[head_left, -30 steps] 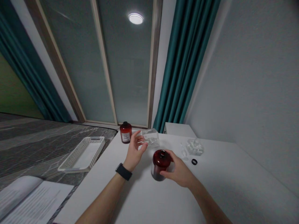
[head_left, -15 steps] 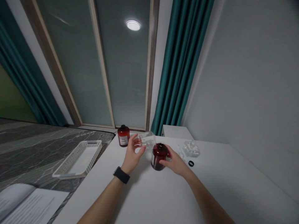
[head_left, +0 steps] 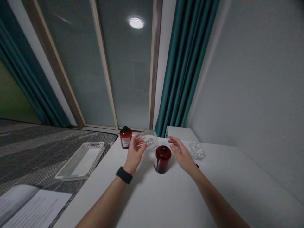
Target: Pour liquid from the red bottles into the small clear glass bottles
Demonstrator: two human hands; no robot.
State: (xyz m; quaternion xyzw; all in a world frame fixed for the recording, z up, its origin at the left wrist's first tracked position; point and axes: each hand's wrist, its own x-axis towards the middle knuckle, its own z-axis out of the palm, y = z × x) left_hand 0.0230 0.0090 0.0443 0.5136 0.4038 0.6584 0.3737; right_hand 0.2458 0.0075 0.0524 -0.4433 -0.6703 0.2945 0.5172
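Long green curtains hang in soft folds beside tall glass doors, and a round lamp shines in the glass. Below them is a smooth, flat white surface. Near its middle, toward the far edge, stands a round bottle — shiny dark red, with a pale label on its left side.

The right hand is just beside that bottle, with the thumb and fingers wide apart and nothing between them. The left hand has half-curled fingers with a narrow gap. Its fingertips are at a clear, crinkly plastic bag by the far edge, but I cannot tell if they pinch it. A black watch with a flat strap is around the left wrist.

Another red bottle, with a black top and a white label, stands upright at the far left corner. Beyond the right hand, near the far edge, sits a crumpled clear lump of plastic.

Past the left edge, a white basket full of little holes rests on a gray striped cloth — and an open paper book lies near the close left corner.
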